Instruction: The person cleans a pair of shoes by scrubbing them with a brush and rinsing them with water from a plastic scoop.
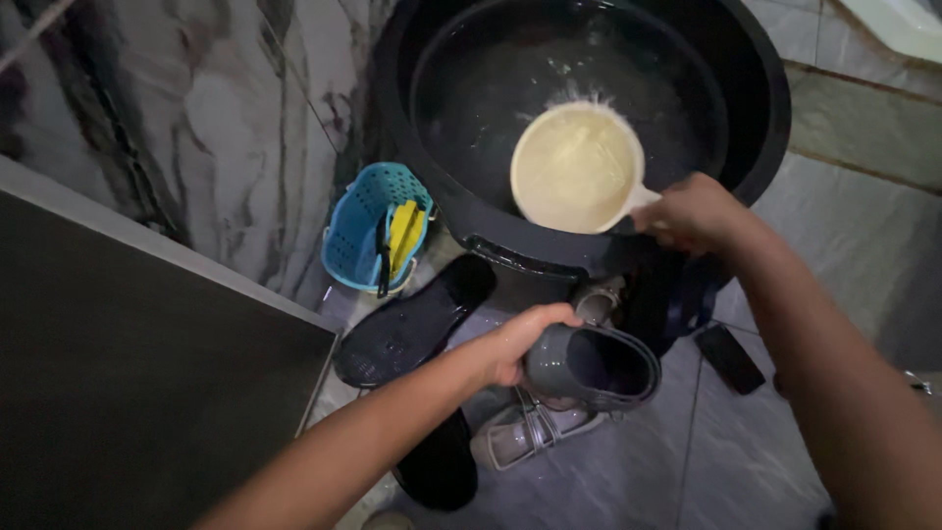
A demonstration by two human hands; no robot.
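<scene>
Right hand [692, 211]: closed on the handle of cream scoop [577, 167], over the black tub [491, 221].
Left hand [520, 344]: grips grey shoe [594, 368], just below the tub, opening toward scoop.

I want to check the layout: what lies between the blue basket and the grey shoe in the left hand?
In the head view, a black sandal lies on the floor between the blue basket and the grey shoe.

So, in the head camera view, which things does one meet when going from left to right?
Blue basket → black insole → left hand → grey shoe → right hand on the cream scoop's handle → small dark flat object on the floor.
</scene>
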